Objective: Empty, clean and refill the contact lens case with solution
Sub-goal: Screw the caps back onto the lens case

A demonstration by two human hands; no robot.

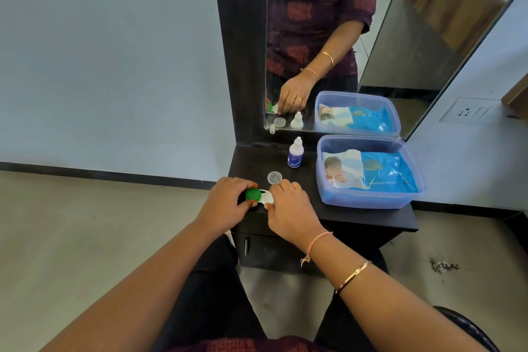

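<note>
A: How far along does this look?

B: Hard to place. On the contact lens case (263, 197), the right well's clear cap (275, 177) is already off, lying just beyond the case. The green cap (253, 194) sits on the left well. The solution bottle (295, 153) stands capless farther back, left of the blue tub (371, 197) of wipes. Whether the wells are wet or wiped, I cannot tell.

A: And the 2 hands?

B: The left hand (228, 199) pinches the green cap between thumb and fingers, probably twisting it. The right hand (288, 206) clamps the case's right end against the near-left part of the black shelf (357, 216).
</note>
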